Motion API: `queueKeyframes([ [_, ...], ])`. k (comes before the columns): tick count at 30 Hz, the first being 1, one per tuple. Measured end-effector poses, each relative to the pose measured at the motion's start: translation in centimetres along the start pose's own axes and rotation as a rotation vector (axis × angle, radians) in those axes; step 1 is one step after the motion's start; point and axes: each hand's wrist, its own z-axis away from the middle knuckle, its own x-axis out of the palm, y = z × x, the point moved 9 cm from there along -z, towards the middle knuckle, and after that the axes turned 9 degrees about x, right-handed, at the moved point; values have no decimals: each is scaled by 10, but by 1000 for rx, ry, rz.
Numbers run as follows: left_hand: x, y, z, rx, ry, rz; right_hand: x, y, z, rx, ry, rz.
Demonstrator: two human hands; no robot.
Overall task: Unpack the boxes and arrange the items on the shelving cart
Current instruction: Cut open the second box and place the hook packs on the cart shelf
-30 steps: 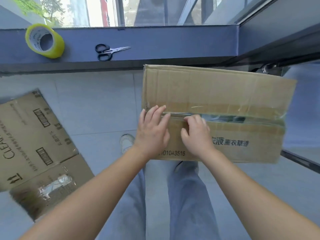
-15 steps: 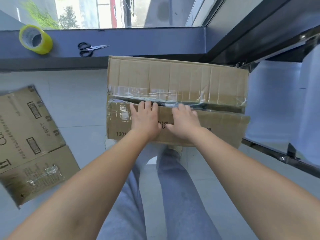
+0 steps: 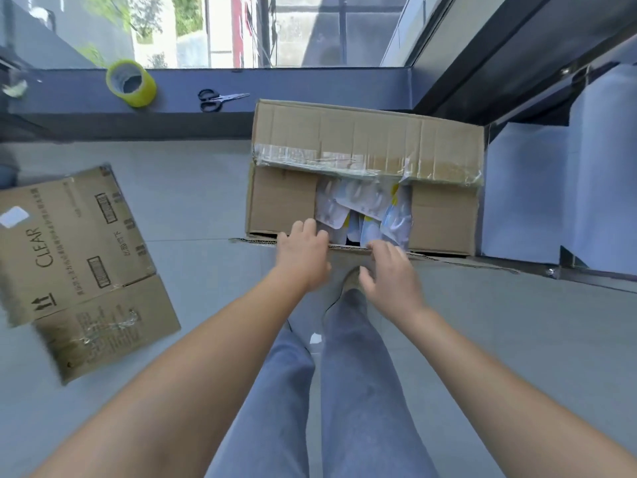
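A brown cardboard box stands on the floor by the window ledge. Its far flap still carries torn clear tape, and its near flap is folded out toward me. Between the two short inner flaps I see several white packets with yellow accents. My left hand grips the near flap's edge with its fingers curled over it. My right hand holds the same edge beside it, fingers on the inner side and thumb on the outer side. The shelving cart stands right of the box, its shelves covered in pale sheets.
A flattened cardboard box printed CLEAR lies on the floor at the left. On the grey window ledge are a yellow tape roll and black-handled scissors. My legs and a shoe are below the box.
The taped seam has come apart and the near flap has swung out toward me, exposing the packets. Both hands moved back with the flap's edge. My view shifted right.
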Motion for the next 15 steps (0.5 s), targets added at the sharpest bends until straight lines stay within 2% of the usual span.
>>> queueKeyframes([
  [2,12,4,13,23,-1,-5,5,1,22,-11,55,42],
  [4,26,6,24,30,-18,17,17,3,35,14,23,92],
  [7,51,12,34,43,-65,61,41,9,49,155,-167,167],
  [9,73,14,35,23,-126,143,67,17,58,227,-314,301],
  [12,109,9,30,-185,-219,481,95,27,66,234,-392,460],
  [15,138,3,12,-443,-211,893,128,57,62,427,-455,255],
])
